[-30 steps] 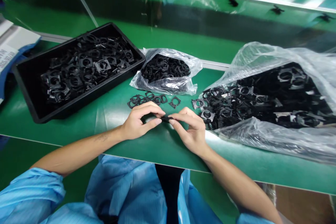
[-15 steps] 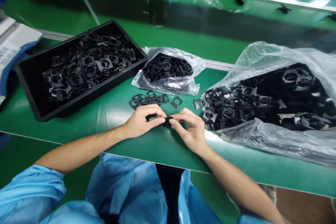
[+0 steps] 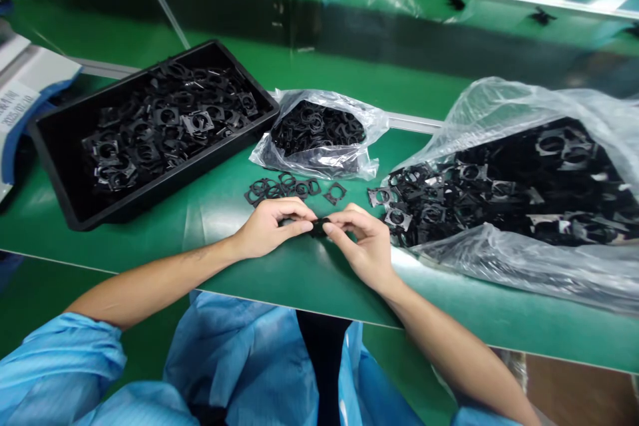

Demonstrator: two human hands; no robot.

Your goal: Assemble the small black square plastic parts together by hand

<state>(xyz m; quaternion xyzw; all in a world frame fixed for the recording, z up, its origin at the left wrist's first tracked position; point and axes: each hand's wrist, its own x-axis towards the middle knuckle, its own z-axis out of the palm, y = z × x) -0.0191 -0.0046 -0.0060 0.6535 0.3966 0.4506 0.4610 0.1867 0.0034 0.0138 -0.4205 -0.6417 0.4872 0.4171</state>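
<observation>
Between my two hands, just above the green table, is a small black plastic part [image 3: 319, 227], mostly covered by fingertips. My left hand [image 3: 272, 227] pinches its left side between thumb and fingers. On its right side, my right hand [image 3: 362, 239] pinches it in the same way. Just beyond my left hand lies a small pile of black rings [image 3: 272, 188]. A single square black frame with a round hole [image 3: 335, 193] rests behind the held part. To the right, a large clear bag [image 3: 479, 239] spills many similar square frames onto the table.
A black tray [image 3: 74, 213] heaped with black parts stands at the left. Behind my hands sits a smaller clear bag [image 3: 372, 123] of black rings. A white and blue object [image 3: 30, 93] is at the far left. The green table's [image 3: 239, 273] front edge runs near my body.
Both hands stay in almost the same place, still pinching the black part. The part and the fingertips have shifted very slightly.
</observation>
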